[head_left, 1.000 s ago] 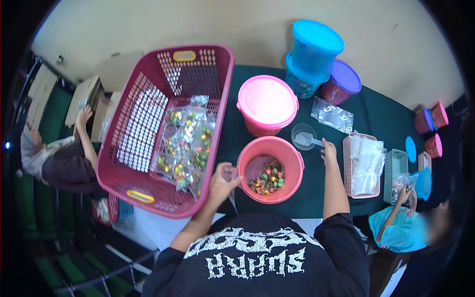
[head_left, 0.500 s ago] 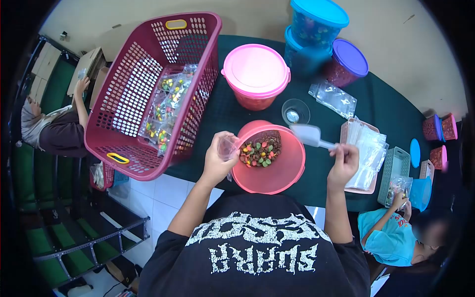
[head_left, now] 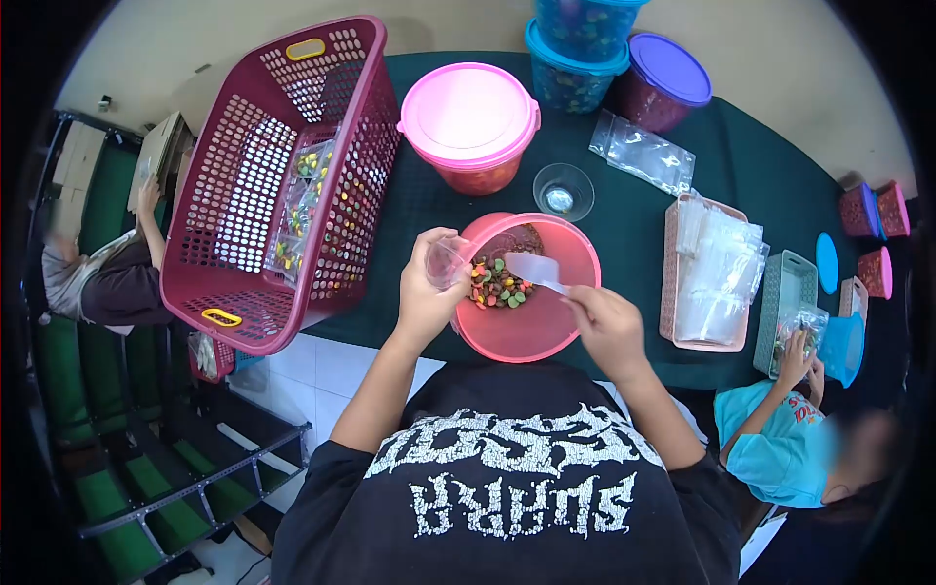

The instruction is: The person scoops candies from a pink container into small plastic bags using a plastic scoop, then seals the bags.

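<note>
In front of me a coral-pink bucket point(head_left: 561, 327) leans with its mouth toward me. Small brown pieces mixed with colourful candy-like pieces point(head_left: 502, 288) lie inside it. At the bucket's left rim, my left hand point(head_left: 425, 297) is closed around a clear plastic cup point(head_left: 448, 261). My right hand point(head_left: 609, 327) grips the handle of a whitish translucent scoop point(head_left: 532, 267), whose head is inside the bucket over the mix. Beyond the bucket stands a clear bowl point(head_left: 563, 193).
A maroon basket point(head_left: 229, 195) with filled clear packets point(head_left: 297, 214) stands left. Behind are a pink-lidded tub point(head_left: 468, 122), blue tubs point(head_left: 575, 83) and a purple-lidded tub point(head_left: 668, 83). A tray point(head_left: 673, 292) of clear bags lies right. A person in turquoise point(head_left: 780, 444) handles a packet; another person sits left.
My right hand has brought the scoop leftward and down from beside the bucket into it. My left hand keeps the cup at the rim. The view has shifted slightly.
</note>
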Demonstrator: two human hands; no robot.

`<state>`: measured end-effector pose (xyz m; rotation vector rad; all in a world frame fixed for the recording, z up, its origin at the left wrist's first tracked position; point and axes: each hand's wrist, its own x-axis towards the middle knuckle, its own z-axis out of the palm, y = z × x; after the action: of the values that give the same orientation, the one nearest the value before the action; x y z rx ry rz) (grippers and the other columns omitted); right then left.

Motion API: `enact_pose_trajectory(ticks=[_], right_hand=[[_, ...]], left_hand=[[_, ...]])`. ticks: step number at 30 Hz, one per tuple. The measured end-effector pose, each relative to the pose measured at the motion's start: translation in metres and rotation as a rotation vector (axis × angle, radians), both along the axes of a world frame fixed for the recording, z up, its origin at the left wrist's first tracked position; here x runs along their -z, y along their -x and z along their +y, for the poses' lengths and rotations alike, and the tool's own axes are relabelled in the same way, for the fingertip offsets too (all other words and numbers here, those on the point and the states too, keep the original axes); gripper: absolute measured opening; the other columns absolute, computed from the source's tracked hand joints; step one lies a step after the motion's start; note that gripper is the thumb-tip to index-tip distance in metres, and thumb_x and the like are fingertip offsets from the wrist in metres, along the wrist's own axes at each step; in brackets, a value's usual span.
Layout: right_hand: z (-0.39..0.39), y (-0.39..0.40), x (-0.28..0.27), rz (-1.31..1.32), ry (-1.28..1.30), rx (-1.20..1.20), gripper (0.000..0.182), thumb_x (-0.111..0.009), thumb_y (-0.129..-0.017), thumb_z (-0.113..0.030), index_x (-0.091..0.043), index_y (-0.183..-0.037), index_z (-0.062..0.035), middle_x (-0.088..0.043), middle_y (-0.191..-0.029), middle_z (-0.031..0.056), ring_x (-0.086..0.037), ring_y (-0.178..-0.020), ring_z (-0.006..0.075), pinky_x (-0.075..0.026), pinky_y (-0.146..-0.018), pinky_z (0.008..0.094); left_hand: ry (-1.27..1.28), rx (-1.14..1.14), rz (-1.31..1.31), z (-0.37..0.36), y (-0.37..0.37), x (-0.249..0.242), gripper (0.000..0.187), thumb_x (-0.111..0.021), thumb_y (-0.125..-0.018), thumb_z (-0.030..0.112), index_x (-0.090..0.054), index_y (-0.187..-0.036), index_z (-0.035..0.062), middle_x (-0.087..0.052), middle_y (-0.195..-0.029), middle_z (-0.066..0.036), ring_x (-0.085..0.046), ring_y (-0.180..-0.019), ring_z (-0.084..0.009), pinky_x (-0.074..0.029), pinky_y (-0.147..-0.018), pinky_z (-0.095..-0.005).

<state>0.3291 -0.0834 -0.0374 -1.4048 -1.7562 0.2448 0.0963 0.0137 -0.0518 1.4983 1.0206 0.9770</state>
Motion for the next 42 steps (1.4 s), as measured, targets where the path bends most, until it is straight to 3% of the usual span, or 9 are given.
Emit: enact_pose_trajectory(ticks=[5, 12, 21, 26, 30, 32, 36, 38, 42], right_hand=[[0.021, 0.035, 0.048, -0.009, 0.150, -0.126, 0.020, -0.059, -0.077, -0.003, -0.058, -0.097, -0.0015, -0.065, -0.088, 0.0154, -0.064, -0.081, 0.0308, -0.052, -0.066, 0.0395], [-0.011, 0.010, 0.048, -0.197, 0.375, -0.466, 0.022, -0.053, -0.077, -0.001, -0.058, -0.099, -0.0027, -0.065, -0.099, 0.0143, -0.064, -0.092, 0.0296, -0.053, -0.076, 0.0396], [-0.013, -0.011, 0.038, -0.125, 0.254, -0.100, 0.020, -0.054, -0.078, 0.001, -0.061, -0.096, -0.0029, -0.068, -0.095, 0.0129, -0.066, -0.091, 0.0288, -0.054, -0.077, 0.0383], [-0.012, 0.003, 0.052, -0.133, 0.197, -0.239, 0.027, -0.053, -0.076, 0.002, -0.062, -0.101, -0.0028, -0.066, -0.099, 0.0141, -0.065, -0.091, 0.0292, -0.054, -0.076, 0.0392], [-0.031, -0.016, 0.051, -0.150, 0.352, -0.333, 0.024, -0.055, -0.077, 0.001, -0.063, -0.099, -0.0028, -0.067, -0.095, 0.0145, -0.065, -0.088, 0.0315, -0.054, -0.076, 0.0398], [-0.036, -0.025, 0.053, -0.136, 0.246, -0.127, 0.019, -0.057, -0.079, 0.000, -0.062, -0.096, -0.0036, -0.067, -0.088, 0.0141, -0.065, -0.082, 0.0314, -0.053, -0.073, 0.0399], [-0.028, -0.019, 0.042, -0.072, 0.364, 0.148, 0.006, -0.058, -0.082, -0.003, -0.058, -0.087, -0.0049, -0.064, -0.075, 0.0140, -0.064, -0.072, 0.0318, -0.051, -0.063, 0.0406], [-0.027, -0.010, 0.054, -0.078, 0.385, 0.173, 0.006, -0.060, -0.082, -0.005, -0.058, -0.087, -0.0050, -0.063, -0.072, 0.0149, -0.064, -0.068, 0.0326, -0.051, -0.061, 0.0414], [-0.036, 0.008, 0.063, -0.047, 0.574, 0.135, 0.012, -0.063, -0.081, -0.008, -0.055, -0.089, -0.0020, -0.064, -0.072, 0.0159, -0.065, -0.069, 0.0312, -0.052, -0.062, 0.0403]], left_hand=[[-0.057, 0.046, 0.105, -0.005, -0.006, -0.009, 0.043, -0.063, -0.080, -0.004, -0.046, -0.119, 0.0039, -0.059, -0.105, -0.008, -0.056, -0.102, -0.0149, -0.044, -0.091, -0.0310], [-0.127, 0.008, 0.105, -0.008, -0.007, -0.002, 0.043, -0.066, -0.077, 0.000, -0.049, -0.117, 0.0029, -0.063, -0.102, -0.009, -0.060, -0.094, -0.0144, -0.047, -0.086, -0.0292], [-0.163, 0.018, 0.115, -0.018, -0.018, -0.011, 0.042, -0.065, -0.076, -0.001, -0.051, -0.115, 0.0018, -0.063, -0.106, -0.011, -0.060, -0.100, -0.0173, -0.045, -0.091, -0.0301], [-0.211, 0.028, 0.168, -0.025, -0.025, -0.015, 0.044, -0.066, -0.073, -0.001, -0.051, -0.114, 0.0011, -0.062, -0.107, -0.011, -0.061, -0.099, -0.0207, -0.046, -0.090, -0.0311], [-0.220, 0.032, 0.188, -0.028, -0.024, -0.010, 0.045, -0.066, -0.072, 0.000, -0.051, -0.114, 0.0014, -0.062, -0.107, -0.011, -0.061, -0.099, -0.0220, -0.046, -0.089, -0.0318], [-0.218, 0.032, 0.177, -0.029, -0.024, -0.008, 0.047, -0.067, -0.071, 0.000, -0.052, -0.115, 0.0018, -0.062, -0.108, -0.012, -0.061, -0.097, -0.0223, -0.046, -0.088, -0.0322], [-0.220, 0.045, 0.153, -0.031, -0.032, -0.011, 0.047, -0.067, -0.071, 0.001, -0.052, -0.115, 0.0023, -0.062, -0.108, -0.012, -0.061, -0.095, -0.0222, -0.047, -0.087, -0.0322], [-0.192, 0.068, 0.201, -0.034, -0.036, -0.015, 0.042, -0.065, -0.076, -0.001, -0.050, -0.115, 0.0025, -0.061, -0.104, -0.008, -0.057, -0.096, -0.0125, -0.044, -0.087, -0.0272], [-0.173, 0.032, 0.258, -0.034, -0.037, -0.020, 0.043, -0.065, -0.076, -0.002, -0.050, -0.116, 0.0027, -0.061, -0.103, -0.007, -0.057, -0.094, -0.0116, -0.045, -0.086, -0.0272]])
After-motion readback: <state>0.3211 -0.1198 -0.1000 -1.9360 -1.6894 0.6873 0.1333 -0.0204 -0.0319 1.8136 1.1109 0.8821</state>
